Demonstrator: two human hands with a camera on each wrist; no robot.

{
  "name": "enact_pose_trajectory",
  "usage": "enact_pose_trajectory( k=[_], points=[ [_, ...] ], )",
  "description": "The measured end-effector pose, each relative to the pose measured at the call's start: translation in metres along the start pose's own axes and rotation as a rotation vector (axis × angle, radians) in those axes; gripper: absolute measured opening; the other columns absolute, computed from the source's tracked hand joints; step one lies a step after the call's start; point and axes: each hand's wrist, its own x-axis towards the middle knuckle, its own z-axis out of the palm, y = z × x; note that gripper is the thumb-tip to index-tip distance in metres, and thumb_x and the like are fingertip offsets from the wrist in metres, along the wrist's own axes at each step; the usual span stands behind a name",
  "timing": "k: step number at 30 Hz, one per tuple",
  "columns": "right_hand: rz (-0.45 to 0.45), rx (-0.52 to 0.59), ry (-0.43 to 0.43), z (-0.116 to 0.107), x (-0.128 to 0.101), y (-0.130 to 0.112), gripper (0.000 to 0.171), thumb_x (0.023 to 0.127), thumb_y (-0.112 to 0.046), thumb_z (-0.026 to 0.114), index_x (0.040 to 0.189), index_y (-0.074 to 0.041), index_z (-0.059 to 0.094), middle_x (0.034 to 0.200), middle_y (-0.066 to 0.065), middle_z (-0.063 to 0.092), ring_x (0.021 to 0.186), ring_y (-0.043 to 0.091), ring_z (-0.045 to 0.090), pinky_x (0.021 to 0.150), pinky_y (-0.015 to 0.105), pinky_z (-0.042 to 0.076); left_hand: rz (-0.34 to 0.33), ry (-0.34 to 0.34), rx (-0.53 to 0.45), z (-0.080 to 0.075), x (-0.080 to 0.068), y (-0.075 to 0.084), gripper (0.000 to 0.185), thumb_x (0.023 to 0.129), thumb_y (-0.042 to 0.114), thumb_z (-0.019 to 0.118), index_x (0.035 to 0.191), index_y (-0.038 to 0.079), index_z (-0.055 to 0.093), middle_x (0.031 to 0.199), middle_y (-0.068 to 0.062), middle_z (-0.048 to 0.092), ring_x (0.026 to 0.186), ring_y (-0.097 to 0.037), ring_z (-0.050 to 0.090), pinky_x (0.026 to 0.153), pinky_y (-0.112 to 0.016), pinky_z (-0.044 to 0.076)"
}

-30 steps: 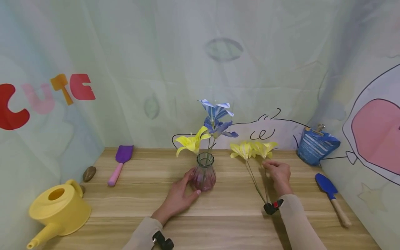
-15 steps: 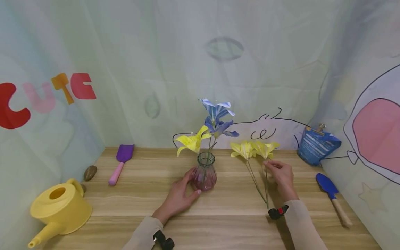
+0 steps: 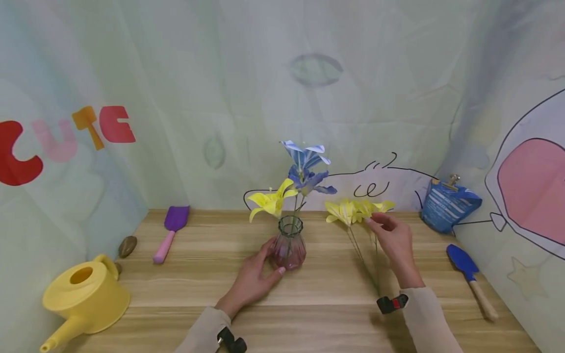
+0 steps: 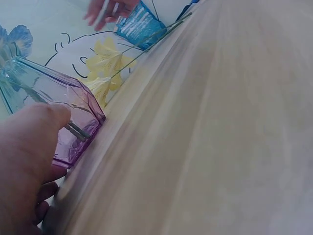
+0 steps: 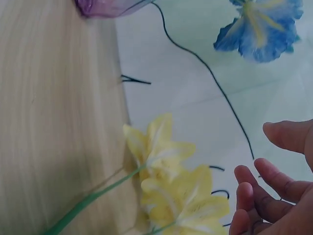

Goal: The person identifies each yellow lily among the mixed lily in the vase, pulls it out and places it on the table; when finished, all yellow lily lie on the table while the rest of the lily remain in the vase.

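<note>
My left hand (image 3: 252, 278) holds the base of a ribbed glass vase (image 3: 289, 252), which is clear at the top and purple-pink below. In the left wrist view the thumb (image 4: 44, 117) lies against the glass vase (image 4: 90, 110). A yellow lily (image 3: 270, 201) and blue flowers (image 3: 306, 179) stand in it. To the right, two more yellow lilies (image 3: 341, 212) lie on the table with their stems toward me. Over them is my right hand (image 3: 394, 242); in the right wrist view its thumb and fingers (image 5: 274, 171) are apart, with nothing between them.
A yellow watering can (image 3: 86, 296) stands at the left, beside brown stones (image 3: 127, 246) and a purple shovel with a pink handle (image 3: 175, 218). At the right are a clipped blue bag (image 3: 448, 206) and a blue trowel (image 3: 461, 260). Printed cloth walls (image 3: 176, 122) surround the wooden table (image 3: 194, 282).
My right hand has let go of the right-hand lily's stem and risen slightly above the blooms. Both lilies stay lying there. The left hand and vase have not moved.
</note>
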Motion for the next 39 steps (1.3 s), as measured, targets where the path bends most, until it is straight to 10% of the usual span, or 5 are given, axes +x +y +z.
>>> enact_pose_trajectory(
  k=[39],
  points=[
    [-0.392, 0.19, -0.338, 0.07, -0.039, -0.07, 0.027, 0.099, -0.028, 0.079, 0.123, -0.014, 0.08, 0.123, 0.009, 0.081, 0.109, 0.016, 0.073, 0.088, 0.026, 0.056, 0.051, 0.081, 0.046, 0.005, 0.002, 0.001, 0.062, 0.108, 0.034, 0.062, 0.163, 0.012, 0.042, 0.141, -0.022, 0.072, 0.133, -0.047, 0.066, 0.111, -0.068, 0.05]
  ],
)
